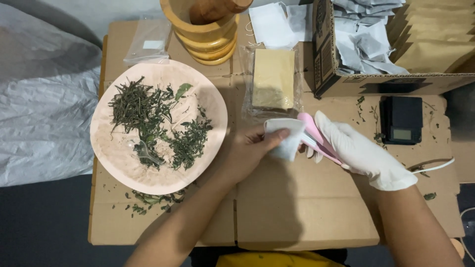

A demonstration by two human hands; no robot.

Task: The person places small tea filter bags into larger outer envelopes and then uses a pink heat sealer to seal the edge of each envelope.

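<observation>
Both hands clamp: left hand (250,151) pinching white sachet (286,137), gloved right hand (357,151) gripping pink tool (316,136).

A small white sachet (284,138) is pinched in the left fingers (279,134). Just above them lies a clear bag (273,81) holding a tan block. Up and right of the gloved fingers (326,129) stands an open brown box (396,44) of white sachets and tan pouches. Right of them, a black scale's grey screen (402,134). Far upper left, a clear packet (148,42) with a white label (153,44).
</observation>
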